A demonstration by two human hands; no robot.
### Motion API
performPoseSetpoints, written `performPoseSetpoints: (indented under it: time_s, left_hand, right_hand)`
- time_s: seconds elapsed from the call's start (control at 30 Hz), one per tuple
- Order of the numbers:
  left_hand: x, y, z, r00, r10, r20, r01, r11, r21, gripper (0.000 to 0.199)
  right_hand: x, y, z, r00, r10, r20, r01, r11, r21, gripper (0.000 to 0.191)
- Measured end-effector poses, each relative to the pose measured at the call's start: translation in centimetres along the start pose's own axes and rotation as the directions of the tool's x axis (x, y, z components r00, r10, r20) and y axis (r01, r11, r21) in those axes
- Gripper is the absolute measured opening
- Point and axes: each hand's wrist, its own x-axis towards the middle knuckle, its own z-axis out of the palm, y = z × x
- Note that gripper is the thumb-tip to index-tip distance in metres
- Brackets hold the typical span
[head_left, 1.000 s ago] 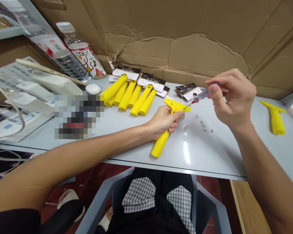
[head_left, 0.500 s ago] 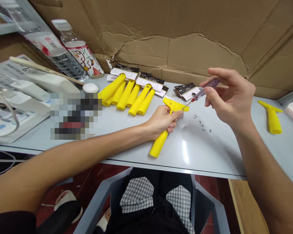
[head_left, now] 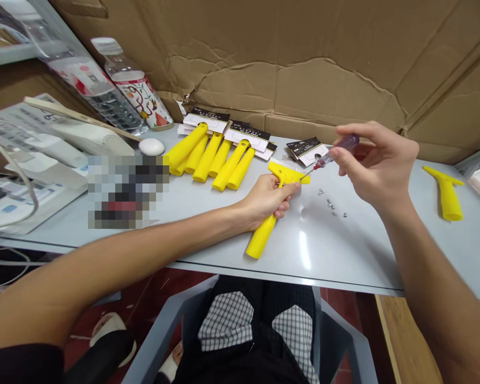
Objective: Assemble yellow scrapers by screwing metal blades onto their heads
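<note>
My left hand (head_left: 269, 200) is closed around a yellow T-shaped plastic scraper (head_left: 261, 240), just below its wide head, with the hollow handle end pointing toward me. In my right hand (head_left: 378, 160) is a screwdriver (head_left: 327, 158) with a clear purplish handle, pinched between thumb and fingers. Its thin shaft slants down to the scraper's head, and the tip meets it close to my left thumb. A screw under the tip is too small to make out. Several small screws (head_left: 331, 205) lie loose on the table to the right of the scraper.
Several yellow handles (head_left: 202, 162) lie in a row on the grey table (head_left: 216, 245), near packaging cards (head_left: 248, 136). Another yellow T-shaped piece (head_left: 448, 197) lies at the right. Bottles (head_left: 138, 96), a white mouse (head_left: 151, 146) and white boxes (head_left: 36, 186) occupy the left. Cardboard (head_left: 304, 64) stands behind.
My right index finger has dropped from above the screwdriver's handle to lie nearer its end. The left hand keeps its hold on the scraper, and the view has shifted slightly.
</note>
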Motion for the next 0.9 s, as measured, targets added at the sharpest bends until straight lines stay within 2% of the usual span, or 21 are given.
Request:
performPoseSetpoints:
  time_s: [0.1, 0.3, 0.37, 0.5, 0.7, 0.9]
  left_hand:
    - [-0.1, 0.18, 0.08, 1.0, -0.004, -0.003, 0.004, 1.0, 0.002, 0.023]
    - [-0.41, 0.44, 0.26, 1.0, -0.012, 0.006, 0.012, 1.0, -0.014, 0.026]
    - [-0.42, 0.41, 0.25, 1.0, -0.01, 0.006, 0.01, 1.0, -0.023, 0.026]
    - [-0.3, 0.31, 0.15, 1.0, -0.01, 0.005, 0.01, 0.999, -0.039, 0.023]
    - [-0.28, 0.28, 0.15, 1.0, -0.011, 0.005, 0.011, 0.999, -0.041, 0.023]
    - [-0.33, 0.36, 0.19, 1.0, -0.013, 0.008, 0.014, 1.0, -0.022, 0.024]
  right_hand:
    - [0.01, -0.21, -0.06, 1.0, 0.03, 0.002, -0.03, 1.0, 0.008, 0.027]
    - [-0.01, 0.04, -0.02, 0.997, -0.035, -0.064, 0.028, 0.993, -0.117, 0.035]
    - [-0.04, 0.3, 0.05, 0.997, -0.047, -0.067, 0.037, 0.991, -0.131, 0.031]
    - [-0.18, 0.53, 0.06, 0.999, -0.029, -0.017, 0.028, 0.997, -0.079, 0.023]
    - [-0.44, 0.07, -0.16, 0.998, 0.048, 0.05, -0.048, 0.999, 0.009, 0.03]
    - [-0.24, 0.64, -0.05, 1.0, -0.013, -0.018, 0.012, 0.999, -0.041, 0.032]
